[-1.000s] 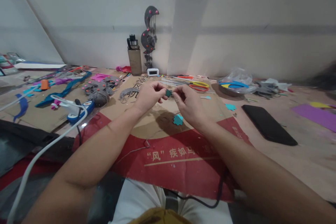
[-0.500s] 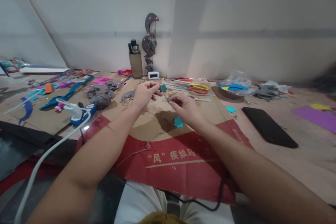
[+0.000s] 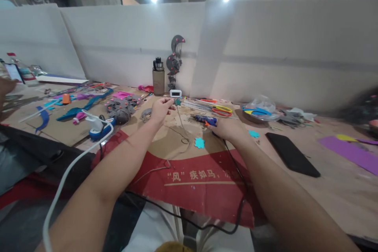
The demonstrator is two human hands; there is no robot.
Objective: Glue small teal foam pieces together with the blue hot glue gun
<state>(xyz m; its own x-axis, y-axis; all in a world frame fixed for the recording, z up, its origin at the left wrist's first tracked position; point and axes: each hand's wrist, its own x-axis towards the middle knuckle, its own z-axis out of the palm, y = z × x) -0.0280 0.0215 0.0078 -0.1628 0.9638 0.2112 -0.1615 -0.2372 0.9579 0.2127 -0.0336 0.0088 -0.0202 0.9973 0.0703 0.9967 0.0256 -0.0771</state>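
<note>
My left hand (image 3: pixel 161 108) is raised over the cardboard sheet (image 3: pixel 189 181) and pinches a small dark teal foam piece (image 3: pixel 177 102), from which a thin thread (image 3: pixel 180 120) hangs down to the sheet. My right hand (image 3: pixel 226 127) is closed around a blue glue gun (image 3: pixel 203 119) that lies low over the cardboard, its nozzle pointing left and its black cord (image 3: pixel 239 189) trailing back toward me. A light teal foam flower (image 3: pixel 199 142) lies on the cardboard just below and between my hands.
A brown water bottle (image 3: pixel 158 78), a grey moon mobile (image 3: pixel 175 59) and a small white clock (image 3: pixel 175 93) stand by the back wall. Scissors (image 3: pixel 221 109), a bowl with a plastic bag (image 3: pixel 260 108), a black phone (image 3: pixel 291 153), purple foam (image 3: pixel 348 147) and another glue gun (image 3: pixel 100 126) lie around. A person's hand (image 3: pixel 4 86) shows at the far left.
My right hand let go of the teal piece, moved right and closed on the blue glue gun. My left hand lifted the piece farther away. The view tilted upward.
</note>
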